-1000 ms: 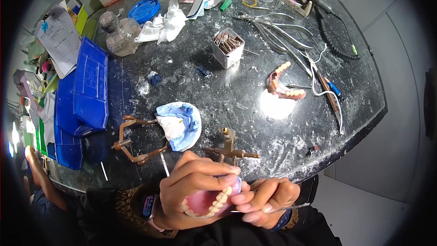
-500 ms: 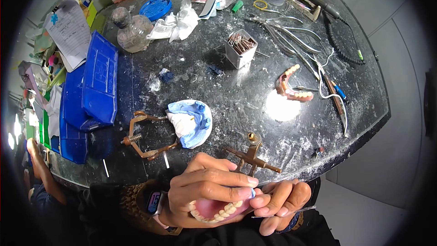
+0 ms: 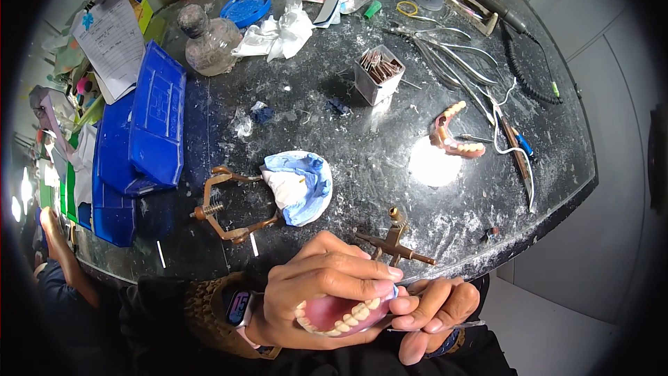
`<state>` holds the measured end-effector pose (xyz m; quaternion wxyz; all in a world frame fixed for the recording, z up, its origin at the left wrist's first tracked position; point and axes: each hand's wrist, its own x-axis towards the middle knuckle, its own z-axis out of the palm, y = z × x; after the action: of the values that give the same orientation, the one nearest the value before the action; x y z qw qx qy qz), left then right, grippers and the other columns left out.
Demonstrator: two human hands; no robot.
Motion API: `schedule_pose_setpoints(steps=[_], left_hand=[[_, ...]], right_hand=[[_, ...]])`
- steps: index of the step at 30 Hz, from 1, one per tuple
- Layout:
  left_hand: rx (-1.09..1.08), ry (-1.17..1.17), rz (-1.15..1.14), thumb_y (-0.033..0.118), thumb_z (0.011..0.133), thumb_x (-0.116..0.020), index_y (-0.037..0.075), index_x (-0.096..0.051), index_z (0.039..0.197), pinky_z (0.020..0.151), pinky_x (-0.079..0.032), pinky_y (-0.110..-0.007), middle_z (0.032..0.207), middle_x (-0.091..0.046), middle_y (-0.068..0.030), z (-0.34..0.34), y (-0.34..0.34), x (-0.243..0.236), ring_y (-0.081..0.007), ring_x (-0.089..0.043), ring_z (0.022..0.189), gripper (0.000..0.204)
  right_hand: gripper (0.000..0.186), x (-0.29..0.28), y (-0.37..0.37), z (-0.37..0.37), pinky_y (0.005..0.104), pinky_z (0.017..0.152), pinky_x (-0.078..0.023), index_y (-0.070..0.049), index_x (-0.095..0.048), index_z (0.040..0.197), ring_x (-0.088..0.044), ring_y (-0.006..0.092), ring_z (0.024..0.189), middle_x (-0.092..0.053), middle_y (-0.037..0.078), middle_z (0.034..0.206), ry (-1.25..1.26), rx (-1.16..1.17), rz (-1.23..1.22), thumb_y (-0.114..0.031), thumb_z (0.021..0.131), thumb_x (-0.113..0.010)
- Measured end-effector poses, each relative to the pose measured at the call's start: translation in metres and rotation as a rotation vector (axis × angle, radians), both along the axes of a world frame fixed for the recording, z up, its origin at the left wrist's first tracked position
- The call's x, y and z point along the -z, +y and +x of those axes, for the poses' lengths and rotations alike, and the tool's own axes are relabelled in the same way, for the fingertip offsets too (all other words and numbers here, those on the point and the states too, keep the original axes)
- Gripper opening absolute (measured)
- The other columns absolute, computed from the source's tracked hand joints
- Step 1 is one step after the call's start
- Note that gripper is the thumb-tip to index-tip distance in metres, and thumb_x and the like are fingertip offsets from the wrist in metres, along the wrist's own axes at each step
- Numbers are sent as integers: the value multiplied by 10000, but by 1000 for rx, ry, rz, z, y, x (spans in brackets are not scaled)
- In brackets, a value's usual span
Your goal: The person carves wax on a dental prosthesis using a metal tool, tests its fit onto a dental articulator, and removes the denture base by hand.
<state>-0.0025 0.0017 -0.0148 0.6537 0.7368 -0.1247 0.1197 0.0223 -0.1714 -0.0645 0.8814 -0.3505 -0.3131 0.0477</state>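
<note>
At the near edge of the table, my left hand [image 3: 320, 278] is closed around a denture [image 3: 353, 317] with a pink base and cream teeth. The teeth face me, and the fingers cover its far side. A bit of blue material [image 3: 395, 292] shows at the denture's right end, between the fingertips of both hands. My right hand [image 3: 442, 308] is closed on a thin metal hand instrument [image 3: 470, 325], whose shaft lies across the fingers; its fingertips meet the denture's right end. Just beyond the hands lies a brass articulator part [image 3: 394, 242].
A blue-and-white plaster model [image 3: 306, 184] sits on a brass frame [image 3: 226, 205]. Another denture [image 3: 452, 136] lies at the right, near pliers [image 3: 459, 56] and a cable. Blue bins [image 3: 153, 125] stand at the left, a metal-filled cup [image 3: 378, 80] farther back. Someone's arm [image 3: 66, 257] shows far left.
The whole view has shifted slightly, so the table things sit a little farther right. Both hands keep their hold, and less of the blue bit shows between the fingertips.
</note>
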Motion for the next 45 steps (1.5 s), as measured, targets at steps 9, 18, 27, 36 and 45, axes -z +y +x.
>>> schedule_pose_setpoints(steps=[9,18,27,36,45], left_hand=[[-2,45,-5,102,634,-838,75,-630,991,817,-497,-323,1054,-678,-98,0,3,2,-219,-631,946,414],[-20,-67,146,122,730,-792,89,-557,938,777,-564,-421,959,-681,-122,4,4,5,-224,-625,838,315],[-38,-9,84,147,673,-810,70,-624,964,857,-497,-375,1034,-683,-92,2,3,5,-211,-651,989,355],[-41,-59,160,287,688,-829,82,-556,950,811,-535,-419,961,-677,-125,3,3,4,-239,-620,851,430],[-79,21,92,114,654,-819,67,-633,988,859,-491,-357,1053,-673,-100,1,3,3,-212,-624,899,386]], right_hand=[[280,-47,-11,-14,358,958,-476,-12,-539,847,-682,291,901,-688,175,826,-419,305,-665,66,691,-759],[226,-57,0,12,506,844,-519,80,-498,760,-653,424,925,-640,279,880,-557,98,-567,188,662,-670],[231,-59,9,7,464,810,-550,72,-484,693,-669,392,903,-645,263,851,-580,245,-631,170,656,-690],[235,-35,16,1,427,732,-582,77,-494,706,-680,391,848,-645,271,831,-631,420,-478,159,628,-701],[264,-45,9,9,440,730,-579,76,-505,751,-676,404,851,-643,262,833,-583,253,-498,175,612,-707]])
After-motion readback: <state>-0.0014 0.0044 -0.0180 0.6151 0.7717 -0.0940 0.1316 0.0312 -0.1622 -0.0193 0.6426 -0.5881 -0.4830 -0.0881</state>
